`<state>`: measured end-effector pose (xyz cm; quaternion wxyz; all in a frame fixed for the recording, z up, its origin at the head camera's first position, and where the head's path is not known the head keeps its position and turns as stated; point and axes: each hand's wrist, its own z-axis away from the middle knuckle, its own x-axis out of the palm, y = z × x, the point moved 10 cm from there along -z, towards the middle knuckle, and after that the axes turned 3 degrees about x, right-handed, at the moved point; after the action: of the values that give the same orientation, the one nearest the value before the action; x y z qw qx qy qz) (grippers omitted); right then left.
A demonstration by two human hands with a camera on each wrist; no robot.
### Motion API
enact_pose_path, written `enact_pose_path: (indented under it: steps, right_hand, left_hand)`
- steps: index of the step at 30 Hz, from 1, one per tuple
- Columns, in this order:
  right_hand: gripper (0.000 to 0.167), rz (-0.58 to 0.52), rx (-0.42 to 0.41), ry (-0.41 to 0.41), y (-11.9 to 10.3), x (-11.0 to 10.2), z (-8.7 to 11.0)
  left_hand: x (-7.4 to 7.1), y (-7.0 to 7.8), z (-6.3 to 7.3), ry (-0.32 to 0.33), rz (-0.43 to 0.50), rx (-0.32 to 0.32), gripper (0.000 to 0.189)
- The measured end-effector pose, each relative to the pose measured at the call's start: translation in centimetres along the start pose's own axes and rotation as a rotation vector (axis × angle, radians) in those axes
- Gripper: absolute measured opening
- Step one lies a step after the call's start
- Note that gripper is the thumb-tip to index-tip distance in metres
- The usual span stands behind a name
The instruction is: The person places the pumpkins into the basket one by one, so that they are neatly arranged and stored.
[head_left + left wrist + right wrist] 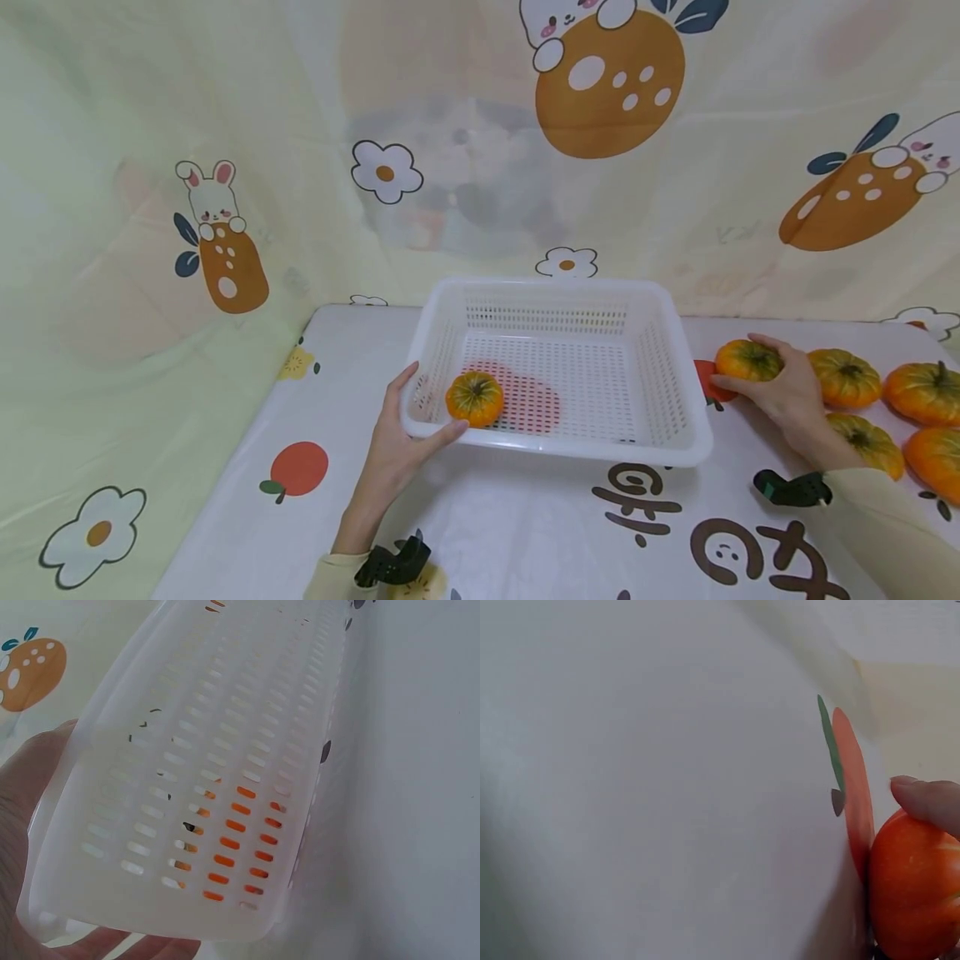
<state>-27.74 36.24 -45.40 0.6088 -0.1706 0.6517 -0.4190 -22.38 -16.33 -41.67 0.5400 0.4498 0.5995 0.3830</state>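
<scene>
Right sleeve (892, 525) | left grip (408, 437) pinching basket (555, 447) | right grip (797, 398) clamped round pumpkin (742, 360), underside unclear | four pumpkins (845, 379) alongside

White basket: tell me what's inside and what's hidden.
One orange pumpkin sits in the white basket, near its front left corner; a red print shows through the holed floor. The pumpkin hides the floor beneath it.

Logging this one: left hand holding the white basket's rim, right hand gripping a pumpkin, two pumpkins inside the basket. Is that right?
Not quite: the head view shows only one pumpkin inside the white basket. The left hand does hold its rim, and the right hand grips another pumpkin.
</scene>
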Motion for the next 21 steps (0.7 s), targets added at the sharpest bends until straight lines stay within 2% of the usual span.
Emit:
enact_pose_path:
  steps: [13,21]
  right_hand:
    - [0.085,0.006,0.022,0.034,0.2,0.2,0.0]
    - [0.087,0.009,-0.024,0.018,-1.3,-0.2,0.1]
  left_hand:
    - [0.0,0.0,0.0,0.01,0.007,-0.009,0.101]
    - [0.1,0.0,-0.1,0.009,0.007,-0.01,0.1]
